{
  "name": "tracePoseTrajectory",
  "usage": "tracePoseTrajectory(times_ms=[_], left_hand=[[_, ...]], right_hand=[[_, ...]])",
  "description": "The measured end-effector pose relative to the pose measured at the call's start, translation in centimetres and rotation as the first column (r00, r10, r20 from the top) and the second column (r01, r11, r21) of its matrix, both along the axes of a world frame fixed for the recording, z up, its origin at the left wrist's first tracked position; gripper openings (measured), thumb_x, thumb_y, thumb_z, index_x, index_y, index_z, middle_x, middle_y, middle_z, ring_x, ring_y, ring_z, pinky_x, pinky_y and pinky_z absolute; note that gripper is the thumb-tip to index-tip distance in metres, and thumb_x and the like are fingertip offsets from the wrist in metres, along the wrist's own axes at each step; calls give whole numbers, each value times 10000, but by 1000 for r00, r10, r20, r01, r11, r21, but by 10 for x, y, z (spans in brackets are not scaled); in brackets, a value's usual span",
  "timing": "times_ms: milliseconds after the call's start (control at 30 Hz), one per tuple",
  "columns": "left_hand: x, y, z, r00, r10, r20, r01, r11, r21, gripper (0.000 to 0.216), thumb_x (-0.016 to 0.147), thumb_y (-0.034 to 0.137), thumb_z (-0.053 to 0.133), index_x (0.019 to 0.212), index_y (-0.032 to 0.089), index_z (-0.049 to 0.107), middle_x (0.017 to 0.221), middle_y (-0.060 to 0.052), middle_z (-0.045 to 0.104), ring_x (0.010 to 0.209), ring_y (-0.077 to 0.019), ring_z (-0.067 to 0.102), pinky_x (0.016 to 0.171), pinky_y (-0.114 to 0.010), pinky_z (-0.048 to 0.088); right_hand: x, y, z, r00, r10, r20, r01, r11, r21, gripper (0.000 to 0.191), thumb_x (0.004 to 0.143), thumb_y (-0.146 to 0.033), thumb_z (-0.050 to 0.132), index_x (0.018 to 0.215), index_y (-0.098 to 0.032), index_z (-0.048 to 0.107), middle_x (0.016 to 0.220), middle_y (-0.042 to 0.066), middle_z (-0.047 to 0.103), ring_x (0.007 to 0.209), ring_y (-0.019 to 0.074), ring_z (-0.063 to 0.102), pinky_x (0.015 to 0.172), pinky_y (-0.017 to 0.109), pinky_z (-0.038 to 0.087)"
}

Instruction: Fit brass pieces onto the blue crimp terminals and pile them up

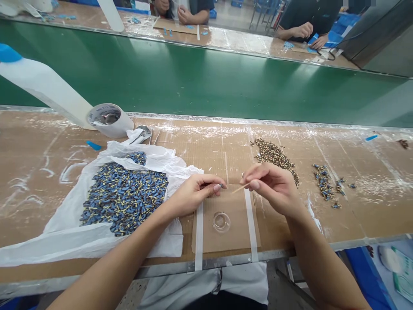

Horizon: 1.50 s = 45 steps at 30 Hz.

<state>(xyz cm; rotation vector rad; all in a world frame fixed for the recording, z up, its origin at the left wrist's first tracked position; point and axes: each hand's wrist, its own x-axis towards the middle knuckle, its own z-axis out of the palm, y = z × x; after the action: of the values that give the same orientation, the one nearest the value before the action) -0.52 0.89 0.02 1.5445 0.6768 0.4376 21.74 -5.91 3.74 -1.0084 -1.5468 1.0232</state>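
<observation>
Over cardboard, a stick points mostly left.

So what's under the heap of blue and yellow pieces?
A white sheet shows around the heap, spread on the brown tabletop. Whatever lies directly beneath the heap is covered.

1. The left hand pinches a tiny part
2. The right hand holds a thin stick pointing left
3. Nearer, a clear dish sits on cardboard
4. At left, blue and yellow pieces lie on a white sheet
5. At right, brownish pieces lie past the hand
6. A green surface spans the far side
</observation>
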Motion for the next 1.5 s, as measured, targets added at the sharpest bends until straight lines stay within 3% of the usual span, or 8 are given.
tracePoseTrajectory(times_ms=[167, 467, 567, 633, 700, 767, 933, 1500], left_hand=[[0, 1, 0, 998, -8, 57, 15, 993, -121, 210, 904, 286, 564, 1002, 139, 678, 756, -17, 630, 677, -101, 556, 643, -212, 442], [2, 2, -2, 997, 50, 62, -36, 979, -202, 246, 892, 326, 582, 981, 115, 671, 705, -9, 619, 621, -90, 534, 626, -212, 442], [2, 1, -2, 996, 84, 31, -76, 974, -214, 268, 883, 353, 591, 974, 114, 669, 725, -13, 621, 605, -86, 525, 602, -209, 434], [3, 1, -3, 994, 105, 16, -99, 970, -223, 277, 876, 368, 597, 958, 112, 664, 735, -15, 620, 599, -84, 521, 591, -208, 432], [3, 0, -4, 994, 113, 12, -107, 969, -222, 284, 874, 378, 597, 948, 112, 664, 743, -17, 620, 600, -84, 519, 590, -208, 433], [4, 0, -5, 994, 109, 5, -106, 972, -212, 290, 874, 382, 594, 952, 113, 669, 749, -20, 624, 599, -84, 518, 592, -210, 433], [5, 1, -3, 993, 116, -1, -114, 974, -194, 304, 862, 387, 605, 953, 109, 685, 738, -25, 631, 587, -87, 512, 595, -224, 444], [5, -1, -2, 993, 117, 14, -112, 976, -189, 291, 865, 344, 619, 1025, 109, 681, 804, -57, 673, 682, -109, 584, 630, -233, 505]], right_hand=[[-3, 2, 5, 891, 421, 169, -411, 907, -89, 12, 857, -188, 670, 865, -185, 679, 925, 45, 672, 861, 147, 646, 802, 309, 517], [-16, 2, -3, 810, 481, 336, -469, 875, -122, 106, 843, -233, 691, 939, -194, 666, 1019, 48, 653, 996, 161, 609, 870, 300, 492], [4, 5, 3, 891, 262, 372, -248, 965, -87, 131, 880, -263, 643, 1000, -211, 646, 995, 38, 673, 922, 157, 623, 818, 306, 498], [23, 10, 1, 885, -77, 460, 90, 996, -5, 86, 907, -262, 588, 946, -208, 642, 903, 31, 671, 817, 156, 618, 734, 305, 489], [40, 17, -8, 747, -348, 566, 361, 928, 95, 81, 899, -244, 571, 920, -206, 640, 863, 31, 660, 742, 159, 599, 674, 307, 469], [53, 24, -20, 612, -442, 655, 458, 874, 162, 75, 871, -216, 580, 906, -202, 645, 891, 41, 658, 764, 179, 602, 701, 329, 464], [59, 36, -46, 440, -449, 777, 462, 856, 232, 121, 838, -221, 599, 936, -186, 659, 972, 96, 643, 933, 269, 593, 825, 405, 458], [63, 53, -54, 343, -492, 800, 479, 825, 302, 189, 890, -195, 491, 847, -175, 674, 897, 107, 642, 908, 274, 568, 803, 389, 432]])
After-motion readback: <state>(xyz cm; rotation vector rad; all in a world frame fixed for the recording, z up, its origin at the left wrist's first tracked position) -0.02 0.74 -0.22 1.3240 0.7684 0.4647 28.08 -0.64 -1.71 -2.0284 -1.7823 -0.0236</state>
